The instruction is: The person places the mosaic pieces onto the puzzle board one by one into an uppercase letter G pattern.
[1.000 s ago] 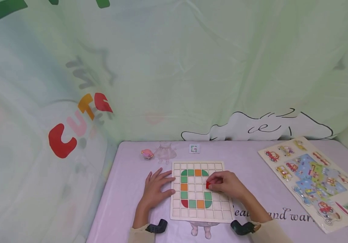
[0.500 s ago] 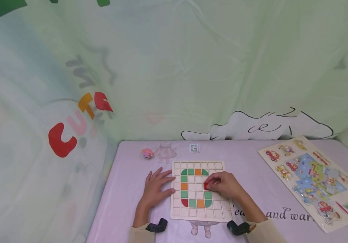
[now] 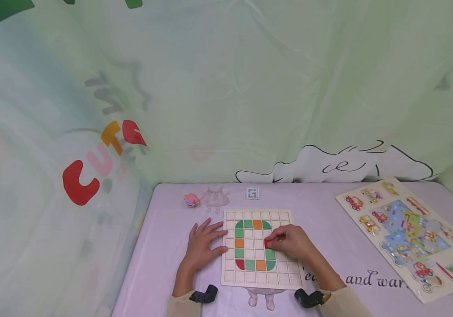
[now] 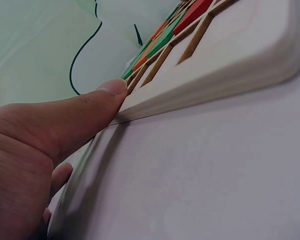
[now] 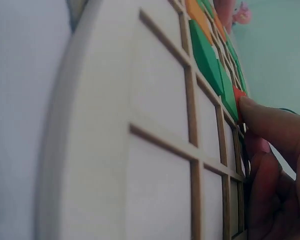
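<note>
A wooden grid board lies on the table, its cells partly filled with green, orange and red tiles in a rounded outline. My right hand pinches a red tile between thumb and fingers at the outline's right side, just above a green tile. In the right wrist view that red tile sits at or in its cell; how deep I cannot tell. My left hand has its fingers spread, touching the board's left edge. The left wrist view shows its thumb against the board's rim.
A puzzle board with vehicle pictures lies at the right. Behind the grid board are a small card with a G pattern and a pink toy. A printed cloth hangs behind the table.
My right hand has shifted slightly left with the red tile, bringing it in line with the outline's right column. My left hand has stayed in place.
</note>
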Tool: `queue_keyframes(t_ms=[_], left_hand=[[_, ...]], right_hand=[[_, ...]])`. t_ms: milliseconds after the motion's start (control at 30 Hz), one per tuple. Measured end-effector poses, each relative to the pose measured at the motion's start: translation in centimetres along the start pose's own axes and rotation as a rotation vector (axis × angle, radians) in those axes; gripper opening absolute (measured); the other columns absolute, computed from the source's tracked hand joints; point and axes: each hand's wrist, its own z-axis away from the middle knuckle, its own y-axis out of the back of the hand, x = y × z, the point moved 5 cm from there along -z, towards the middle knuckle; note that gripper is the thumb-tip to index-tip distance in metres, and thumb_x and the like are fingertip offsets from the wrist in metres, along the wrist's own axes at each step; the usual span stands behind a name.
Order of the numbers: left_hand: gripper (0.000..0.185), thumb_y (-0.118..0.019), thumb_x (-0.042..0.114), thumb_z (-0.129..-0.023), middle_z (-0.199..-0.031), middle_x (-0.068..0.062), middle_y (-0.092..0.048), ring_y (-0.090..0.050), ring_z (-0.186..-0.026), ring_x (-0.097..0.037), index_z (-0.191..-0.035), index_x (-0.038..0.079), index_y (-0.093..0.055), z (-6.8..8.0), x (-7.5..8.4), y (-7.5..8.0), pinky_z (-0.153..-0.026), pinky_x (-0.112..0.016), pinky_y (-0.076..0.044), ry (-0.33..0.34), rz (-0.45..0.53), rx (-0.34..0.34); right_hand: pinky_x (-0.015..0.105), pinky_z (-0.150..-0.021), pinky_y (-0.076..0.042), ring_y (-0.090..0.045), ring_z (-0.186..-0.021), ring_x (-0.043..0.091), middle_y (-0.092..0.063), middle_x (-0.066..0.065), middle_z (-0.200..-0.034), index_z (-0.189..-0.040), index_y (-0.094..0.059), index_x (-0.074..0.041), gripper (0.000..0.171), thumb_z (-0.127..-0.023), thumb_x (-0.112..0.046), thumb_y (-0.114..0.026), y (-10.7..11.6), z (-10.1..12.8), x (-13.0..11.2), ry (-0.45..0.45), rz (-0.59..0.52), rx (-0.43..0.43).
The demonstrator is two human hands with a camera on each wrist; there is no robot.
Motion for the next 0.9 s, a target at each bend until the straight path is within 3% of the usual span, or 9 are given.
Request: queue_keyframes(t_ms=[367, 900], left_hand=[[0.048, -0.075, 0.046, -0.088, -0.153, 0.004, -0.055, -0.031, -0.154, -0.032, -0.133, 0.029, -0.069, 0.03, -0.15, -0.26, -0.122, -0.068, -0.012, 0.029, 0.007, -0.018], [0.05, -0.072, 0.051, -0.088, -0.153, 0.006, -0.054, -0.031, -0.155, -0.03, -0.133, 0.03, -0.069, 0.03, -0.28, -0.33, -0.123, -0.067, -0.012, 0.032, -0.016, -0.021]], right_hand=[[0.023, -0.064, -0.041, -0.054, -0.077, 0.014, -0.071, -0.007, -0.08, -0.082, -0.081, -0.024, 0.009, -0.079, -0.019, -0.088, 0.11, 0.02, 0.09, 0.007, -0.008, 0.023], [0.023, -0.061, -0.043, -0.054, -0.076, 0.016, -0.061, -0.001, -0.076, -0.086, -0.08, -0.024, 0.012, -0.079, -0.02, -0.087, 0.02, -0.03, 0.59, -0.063, -0.054, 0.006]])
